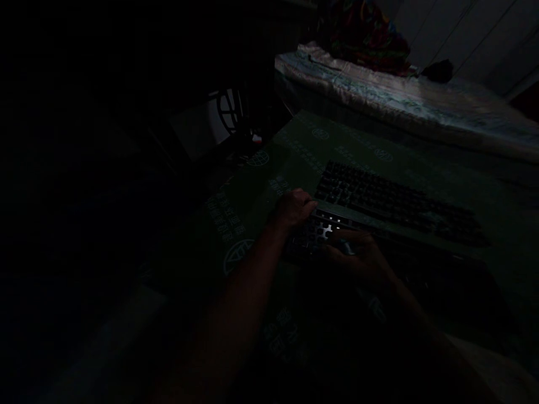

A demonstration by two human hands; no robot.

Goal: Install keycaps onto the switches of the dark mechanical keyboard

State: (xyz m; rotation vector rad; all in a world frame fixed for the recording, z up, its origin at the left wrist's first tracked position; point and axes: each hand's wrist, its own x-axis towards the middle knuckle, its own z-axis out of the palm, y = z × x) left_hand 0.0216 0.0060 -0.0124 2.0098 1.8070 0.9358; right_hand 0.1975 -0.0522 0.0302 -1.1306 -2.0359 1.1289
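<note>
A dark keyboard [314, 238] lies slanted on a green printed board, its left part lit by a small bright patch. My left hand [297, 207] grips the keyboard's upper left end, fingers curled over the edge. Over its keys is my right hand [357, 252], closed on a slim pale-blue tool [346, 246]. The tip is too dark and small to make out. Just beyond lie rows of dark keycaps [379, 193] set out in a keyboard's layout, with green showing between some of them.
The green board [269, 196] carries white print and globe marks. Behind it stands a bed with a pale mattress [357, 78] and a red patterned cloth [366, 33]. A round fan-like grille [229, 112] is at the back left. Deep shadow hides the left side.
</note>
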